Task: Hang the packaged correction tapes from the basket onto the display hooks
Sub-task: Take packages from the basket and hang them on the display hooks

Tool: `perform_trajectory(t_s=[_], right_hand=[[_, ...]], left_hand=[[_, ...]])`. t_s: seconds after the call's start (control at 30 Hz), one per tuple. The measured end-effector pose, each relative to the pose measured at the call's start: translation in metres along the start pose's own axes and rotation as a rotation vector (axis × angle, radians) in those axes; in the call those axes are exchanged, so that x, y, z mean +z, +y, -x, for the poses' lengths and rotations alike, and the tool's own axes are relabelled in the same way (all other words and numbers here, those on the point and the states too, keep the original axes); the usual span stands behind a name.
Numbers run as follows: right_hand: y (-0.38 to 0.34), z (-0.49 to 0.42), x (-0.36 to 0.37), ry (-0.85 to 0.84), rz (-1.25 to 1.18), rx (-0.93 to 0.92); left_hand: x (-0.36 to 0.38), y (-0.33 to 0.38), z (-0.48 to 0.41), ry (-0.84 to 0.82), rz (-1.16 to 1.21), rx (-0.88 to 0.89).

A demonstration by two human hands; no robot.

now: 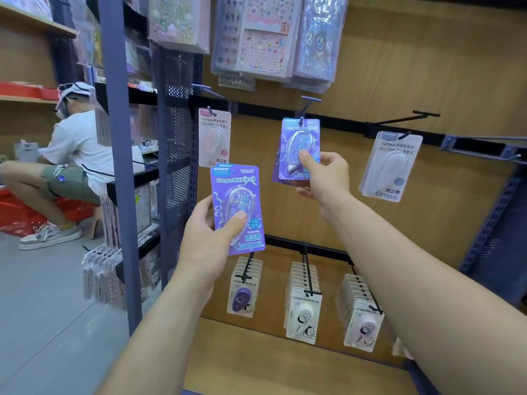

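1. The left hand (211,240) grips a purple correction tape pack (238,209) upright, thumb across the front of the blister and fingers behind the card.
2. The right hand (325,178), raised higher and well apart from the left, pinches the lower edge of a second purple pack (298,149). The top of that pack sits at the middle hook (306,105); whether it is fully threaded on cannot be told.
3. Just above the left hand, a pink pack (214,138) hangs on its own hook, its lower corner hidden by the held pack.
4. To the right of the right hand, a grey pack (390,166) hangs tilted, and a bare hook (405,119) sticks out above it.
5. Above both hands, sticker sheets (265,38) hang in overlapping stacks on the wooden back panel (413,67).
6. Below the hands, three lower hooks carry full rows of carded tapes: a purple row (245,292), a white row (303,309) and a pinkish row (362,317). The right forearm crosses in front of the last.
7. Under these rows lies a wooden shelf (271,360).
8. Left of the left hand, a perforated blue panel (176,124) and a blue post (117,138) stand.
9. Beyond the post, another person (74,155) sits bent forward near a red basket (17,215); its contents cannot be seen.
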State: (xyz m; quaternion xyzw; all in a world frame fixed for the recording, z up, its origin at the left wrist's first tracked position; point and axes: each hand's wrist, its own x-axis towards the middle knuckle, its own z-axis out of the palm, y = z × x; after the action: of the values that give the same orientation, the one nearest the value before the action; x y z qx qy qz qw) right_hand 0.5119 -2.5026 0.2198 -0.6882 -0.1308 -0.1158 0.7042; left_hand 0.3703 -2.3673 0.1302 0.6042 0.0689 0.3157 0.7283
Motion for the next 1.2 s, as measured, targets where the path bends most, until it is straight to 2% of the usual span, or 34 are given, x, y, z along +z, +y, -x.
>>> perform_trajectory(t_s=[0.13, 0.2, 0.27, 0.43, 0.53, 0.77, 0.87, 0.97, 1.2], right_hand=[[0.013, -0.004, -0.001, -0.001, 0.189, 0.058], [0.023, 0.002, -0.006, 0.051, 0.384, 0.0], [0.033, 0.017, -0.01, 0.047, 0.419, -0.082], [0.047, 0.083, -0.01, -0.392, 0.141, 0.006], [0.049, 0.107, -0.011, -0.466, 0.094, -0.03], [0.051, 0.115, -0.036, -0.372, -0.014, 0.067], [0.047, 0.114, -0.056, -0.241, -0.106, 0.107], [0.044, 0.108, -0.085, -0.142, -0.137, 0.07], [0.053, 0.1, -0.121, -0.107, -0.205, 0.074]], left_hand=[[0.0, 0.0, 0.001, 0.003, 0.021, -0.001], [0.0, 0.0, 0.002, 0.003, 0.03, 0.001], [0.001, 0.001, 0.002, 0.005, 0.029, 0.002], [0.0, -0.002, 0.001, -0.006, 0.036, 0.003], [0.005, -0.007, 0.005, -0.046, 0.039, -0.015], [0.022, -0.018, 0.013, -0.106, 0.082, -0.062], [0.025, -0.02, 0.012, -0.095, -0.039, -0.047], [0.031, -0.011, -0.005, -0.083, -0.153, 0.004], [0.069, 0.043, -0.071, -0.09, -0.263, 0.135]])
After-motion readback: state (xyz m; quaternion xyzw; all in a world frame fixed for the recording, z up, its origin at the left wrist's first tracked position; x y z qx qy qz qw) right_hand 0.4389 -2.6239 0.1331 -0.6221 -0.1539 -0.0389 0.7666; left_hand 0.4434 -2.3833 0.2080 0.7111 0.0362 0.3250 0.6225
